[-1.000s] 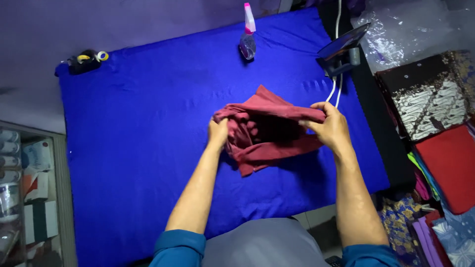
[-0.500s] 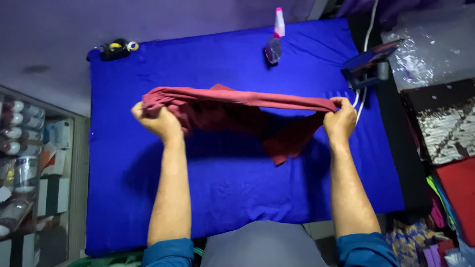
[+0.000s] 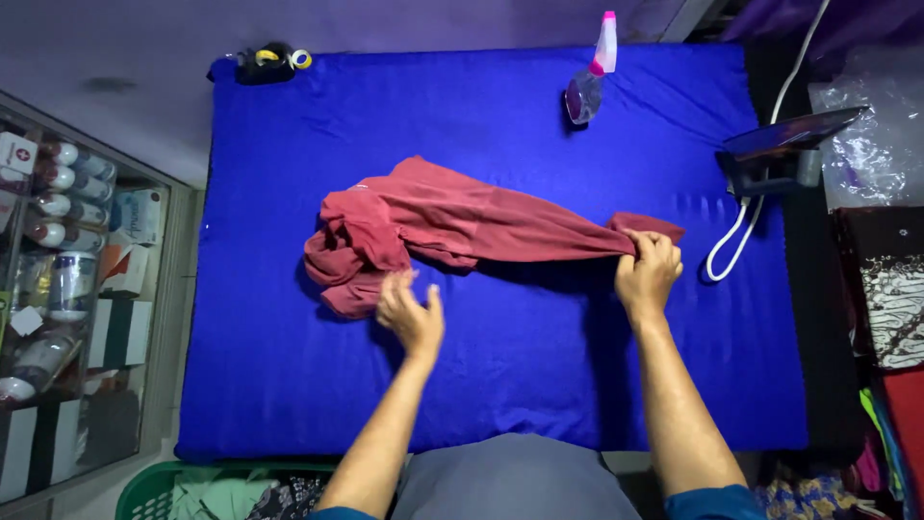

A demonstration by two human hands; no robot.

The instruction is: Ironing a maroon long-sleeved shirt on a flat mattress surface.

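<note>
Garment [image 3: 452, 226], dark red, soft knit or woven cloth; lies in a loose rope-like strip across the middle of the blue padded tabletop [image 3: 500, 385], bunched into folds at its left end, drawn thin toward the right. Judged light, limp and non-slippery; it will sag and crumple wherever unsupported, so best taken by a hem, corner or seam edge at each end. Right hand [image 3: 648, 274]: fingers closed in a pinch on the right end of the garment, pressing it near the tabletop. Left hand [image 3: 411, 313]: fingers spread open, holding nothing, just beside the bunched left end. Nearby: spray bottle [image 3: 589, 82] at the far edge, iron [image 3: 782, 149] with white cord at right. Change from half a second earlier: garment then held stretched in the air between both hands; now laid down, left end released.
</note>
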